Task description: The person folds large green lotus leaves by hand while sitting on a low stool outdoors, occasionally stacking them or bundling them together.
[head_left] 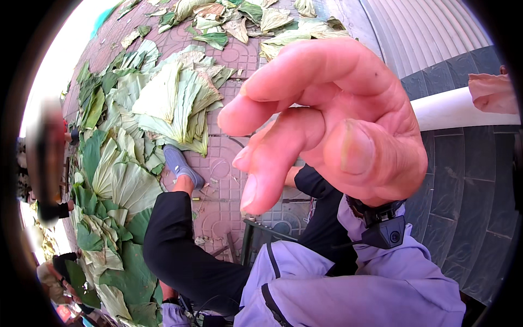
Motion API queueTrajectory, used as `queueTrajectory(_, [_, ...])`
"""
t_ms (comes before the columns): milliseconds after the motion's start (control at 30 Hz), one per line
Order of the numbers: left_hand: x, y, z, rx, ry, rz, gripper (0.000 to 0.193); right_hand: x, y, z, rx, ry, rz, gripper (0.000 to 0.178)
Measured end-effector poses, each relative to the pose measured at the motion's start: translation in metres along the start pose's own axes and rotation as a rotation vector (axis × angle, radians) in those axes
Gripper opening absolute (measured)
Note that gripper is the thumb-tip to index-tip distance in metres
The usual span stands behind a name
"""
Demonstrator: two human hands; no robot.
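Note:
My right hand [338, 114] is raised close to the camera, large in the view. Its fingers are bent and stand apart, with the thumb in front, and nothing is held between them. A black strap with a small camera [389, 233] sits on that wrist, below a lilac sleeve. Only a bit of my left hand [166, 292] shows low at the left, beside my knee; its fingers are hidden. Close to it lie large green leaves [128, 275]. A fanned stack of pale, dried leaves [177, 103] rests on the paving beyond my foot.
Leaf piles [131, 182] run along my left side, and more scattered leaves [223, 22] lie at the far end. I sit over pinkish patterned paving [220, 147], by a dark green frame [248, 240]. Dark tiles [463, 191] and a ribbed shutter [430, 32] are at right. People [57, 278] are at far left.

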State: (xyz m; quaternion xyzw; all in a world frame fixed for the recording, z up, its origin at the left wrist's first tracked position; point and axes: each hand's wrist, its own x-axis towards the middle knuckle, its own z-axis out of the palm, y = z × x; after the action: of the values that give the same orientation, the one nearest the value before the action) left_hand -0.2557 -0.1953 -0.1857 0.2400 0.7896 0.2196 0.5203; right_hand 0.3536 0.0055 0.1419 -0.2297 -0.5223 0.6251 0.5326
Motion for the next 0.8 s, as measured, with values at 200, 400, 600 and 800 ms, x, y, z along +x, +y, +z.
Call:
queueTrajectory(200, [0.005, -0.015, -0.006, -0.081, -0.008, 0.013, 0.028, 0.002, 0.028, 0.01, 0.046, 0.07, 0.104, 0.05])
queueTrajectory(400, [0.004, -0.023, -0.016, -0.144, 0.011, 0.022, 0.028, 0.001, 0.061, -0.008, 0.05, 0.139, 0.184, 0.03])
queueTrajectory(600, [-0.01, 0.003, 0.003, -0.09, 0.062, 0.039, 0.026, 0.0, 0.065, -0.014, -0.074, 0.167, 0.244, 0.025])
queueTrajectory(800, [-0.017, 0.018, -0.003, -0.12, 0.028, 0.099, 0.029, 0.001, 0.064, -0.005, -0.087, 0.182, 0.252, 0.024])
